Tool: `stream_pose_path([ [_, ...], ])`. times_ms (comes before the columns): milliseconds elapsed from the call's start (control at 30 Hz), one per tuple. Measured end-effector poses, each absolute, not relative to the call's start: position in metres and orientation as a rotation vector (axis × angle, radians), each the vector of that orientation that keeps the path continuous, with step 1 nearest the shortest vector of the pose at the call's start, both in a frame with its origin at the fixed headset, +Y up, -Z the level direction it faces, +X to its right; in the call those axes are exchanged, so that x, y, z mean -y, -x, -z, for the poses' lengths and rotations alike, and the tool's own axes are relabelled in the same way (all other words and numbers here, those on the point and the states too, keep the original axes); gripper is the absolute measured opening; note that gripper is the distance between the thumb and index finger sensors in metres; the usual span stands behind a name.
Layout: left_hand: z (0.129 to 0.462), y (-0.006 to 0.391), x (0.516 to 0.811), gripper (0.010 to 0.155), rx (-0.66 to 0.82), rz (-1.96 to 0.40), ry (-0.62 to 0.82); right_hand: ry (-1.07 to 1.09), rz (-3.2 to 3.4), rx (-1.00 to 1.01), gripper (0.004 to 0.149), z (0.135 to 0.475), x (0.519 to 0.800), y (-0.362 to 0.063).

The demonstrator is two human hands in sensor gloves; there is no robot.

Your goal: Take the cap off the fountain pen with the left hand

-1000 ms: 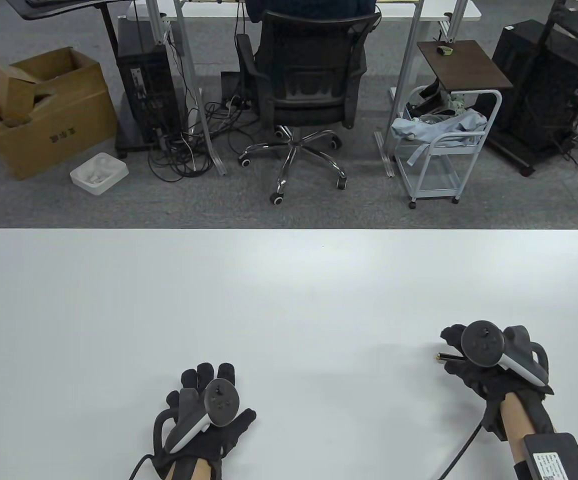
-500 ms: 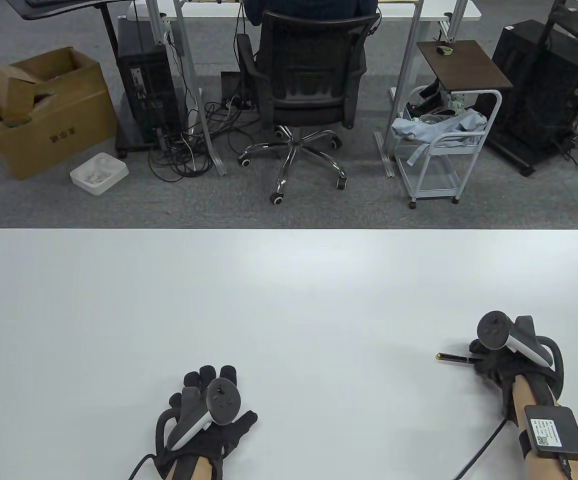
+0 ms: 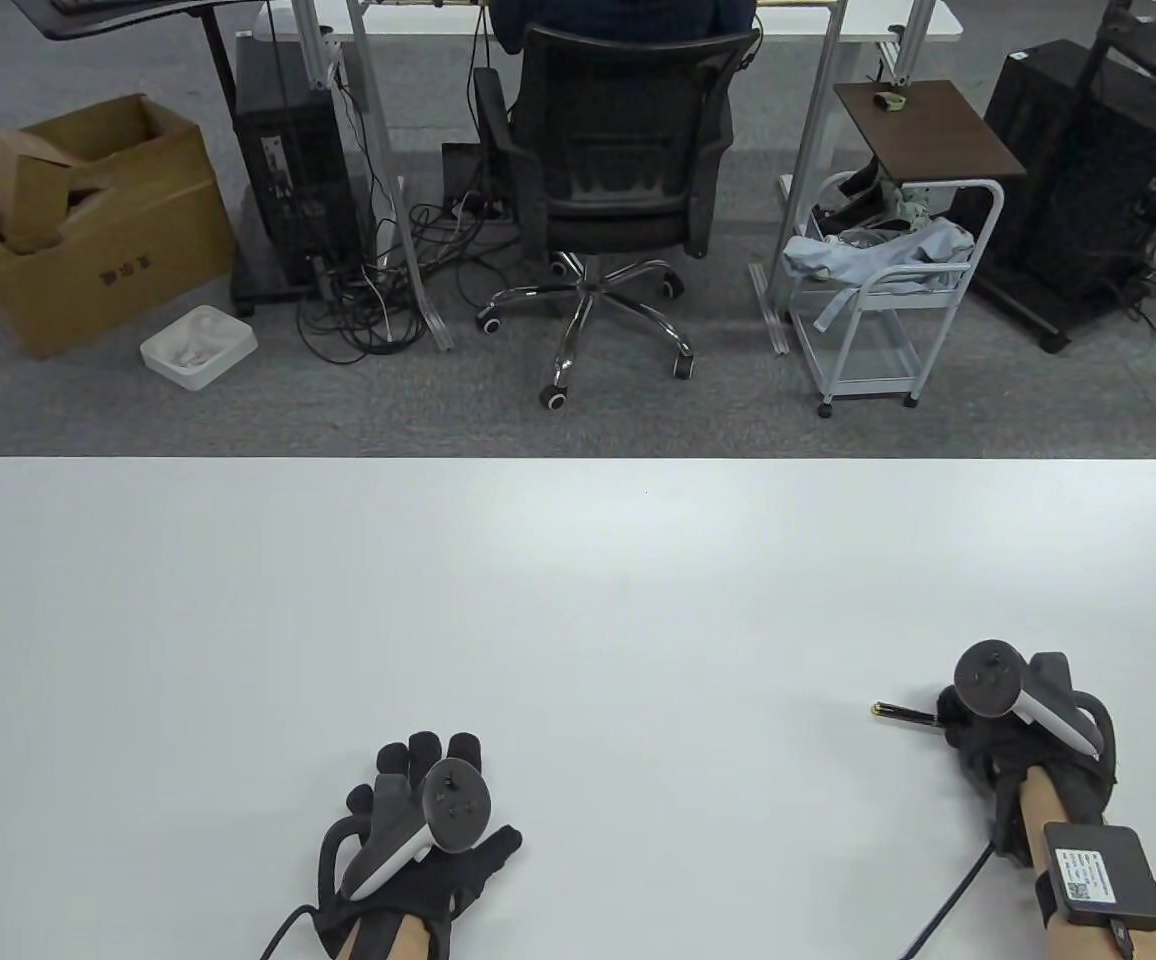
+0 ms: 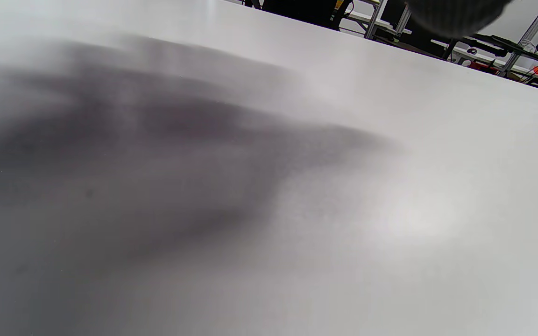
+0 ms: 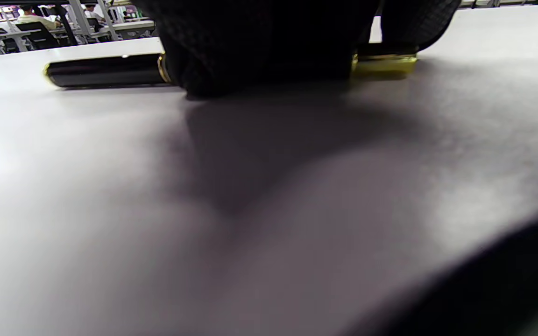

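A black fountain pen [image 3: 901, 713] with gold trim lies on the white table [image 3: 578, 600] at the right, its free end pointing left. My right hand [image 3: 978, 730] grips its right part with the fingers closed around it. In the right wrist view the black barrel [image 5: 103, 70] sticks out left of my gloved fingers [image 5: 259, 42], and a gold end [image 5: 383, 63] shows on their right. My left hand [image 3: 418, 810] rests flat on the table at the lower middle, fingers spread, far from the pen and holding nothing. The left wrist view shows only bare table [image 4: 297, 186].
Beyond the table's far edge stand an office chair [image 3: 618, 190], a white trolley [image 3: 878, 290], a cardboard box [image 3: 68, 220] and computer towers on the floor.
My right hand has turned and pulled back to the right along the pen, showing more of its left end. My left hand has slid slightly right and toward the near edge.
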State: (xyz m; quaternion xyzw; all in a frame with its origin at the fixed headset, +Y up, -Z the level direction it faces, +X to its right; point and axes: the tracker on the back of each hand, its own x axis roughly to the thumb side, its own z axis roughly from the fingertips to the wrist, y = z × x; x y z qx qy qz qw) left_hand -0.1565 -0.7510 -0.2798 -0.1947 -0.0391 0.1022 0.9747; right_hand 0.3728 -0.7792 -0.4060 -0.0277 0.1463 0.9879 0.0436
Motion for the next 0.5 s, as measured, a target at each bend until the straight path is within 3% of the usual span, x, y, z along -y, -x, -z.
stream_pose_path([
  [367, 0.278, 0.155, 0.749, 0.09, 0.075, -0.162, 0.386, -0.053, -3.184, -0.338, 0.046, 0.399, 0.771, -0.35],
  [500, 0.277, 0.157, 0.746, 0.09, 0.071, -0.166, 0.377, -0.148, -3.175, -0.09, 0.046, 0.391, 0.755, -0.34],
])
